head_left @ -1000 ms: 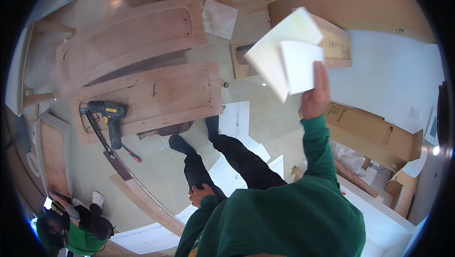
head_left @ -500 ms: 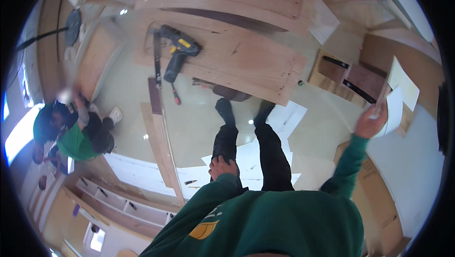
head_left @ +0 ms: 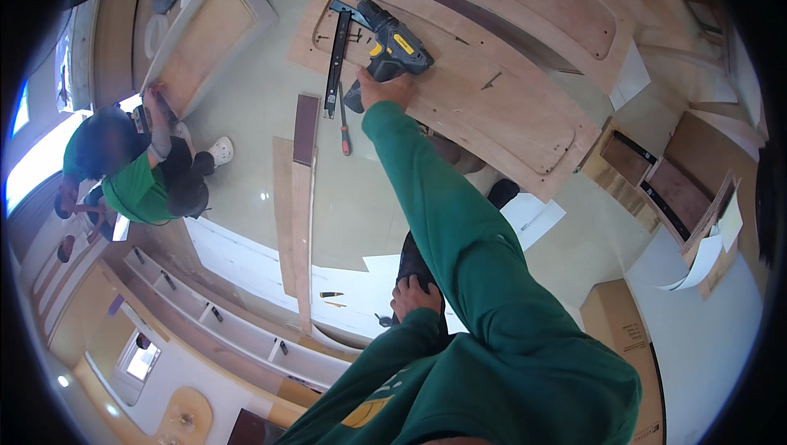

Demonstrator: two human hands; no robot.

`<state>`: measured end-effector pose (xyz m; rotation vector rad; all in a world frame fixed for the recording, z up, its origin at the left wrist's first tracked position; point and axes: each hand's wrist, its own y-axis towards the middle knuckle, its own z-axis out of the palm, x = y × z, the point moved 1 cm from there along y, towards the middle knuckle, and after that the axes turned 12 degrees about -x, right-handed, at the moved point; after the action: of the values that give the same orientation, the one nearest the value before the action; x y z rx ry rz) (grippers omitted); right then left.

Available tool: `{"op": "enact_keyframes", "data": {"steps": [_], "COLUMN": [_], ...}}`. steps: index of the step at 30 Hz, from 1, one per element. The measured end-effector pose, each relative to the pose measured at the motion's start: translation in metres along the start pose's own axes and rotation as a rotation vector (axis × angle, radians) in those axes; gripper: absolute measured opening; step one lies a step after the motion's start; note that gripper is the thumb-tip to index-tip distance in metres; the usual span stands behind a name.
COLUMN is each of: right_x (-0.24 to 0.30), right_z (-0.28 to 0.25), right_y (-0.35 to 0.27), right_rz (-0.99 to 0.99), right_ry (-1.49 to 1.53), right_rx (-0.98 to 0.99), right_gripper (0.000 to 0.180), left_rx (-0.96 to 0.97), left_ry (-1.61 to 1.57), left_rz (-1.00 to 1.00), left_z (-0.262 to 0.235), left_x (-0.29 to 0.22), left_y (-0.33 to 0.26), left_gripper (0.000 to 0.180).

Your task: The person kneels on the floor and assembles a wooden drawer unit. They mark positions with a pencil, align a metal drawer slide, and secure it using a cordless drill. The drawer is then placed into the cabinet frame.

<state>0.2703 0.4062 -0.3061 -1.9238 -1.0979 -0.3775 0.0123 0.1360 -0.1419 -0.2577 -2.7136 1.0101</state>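
My right hand (head_left: pixel 385 89) is closed round the grip of a black and yellow cordless drill (head_left: pixel 402 41), which lies on a wooden panel (head_left: pixel 500 104); part of the grip is hidden by the hand. Beside the drill, a black metal drawer slide (head_left: pixel 337 63) sticks out over the panel's near edge, with several dark screws (head_left: pixel 358 36) close by. On the floor below lies a screwdriver (head_left: pixel 345 140) with a red and black handle. My left hand (head_left: pixel 414 297) rests on my thigh, fingers spread and holding nothing.
Another person (head_left: pixel 131 162) in a green shirt crouches at the left, by a framed wooden panel (head_left: pixel 209 39). Long boards (head_left: pixel 300 223) and a utility knife (head_left: pixel 331 294) lie left of my legs. At the right stand wooden pieces with black slides (head_left: pixel 666 209) and cardboard (head_left: pixel 623 338).
My right hand has left the papers and wood at the right and reached across to the drill. My left hand stays on my thigh. The view has shifted.
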Motion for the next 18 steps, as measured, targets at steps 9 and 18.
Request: {"op": "enact_keyframes", "data": {"steps": [9,18], "right_x": [-0.004,0.067], "right_z": [-0.044,-0.171], "right_y": [0.040,0.291], "right_rz": [-0.007,-0.502], "right_ry": [0.386,-0.079], "right_rx": [0.116,-0.182], "right_gripper": [0.053,0.062], "left_rx": [0.057,0.054], "left_ry": [0.014,-0.055], "left_rz": [-0.109,-0.133], "left_z": [0.000,-0.009], "left_x": [-0.002,0.009], "left_y": [0.001,0.014], "left_gripper": [0.053,0.052]}}
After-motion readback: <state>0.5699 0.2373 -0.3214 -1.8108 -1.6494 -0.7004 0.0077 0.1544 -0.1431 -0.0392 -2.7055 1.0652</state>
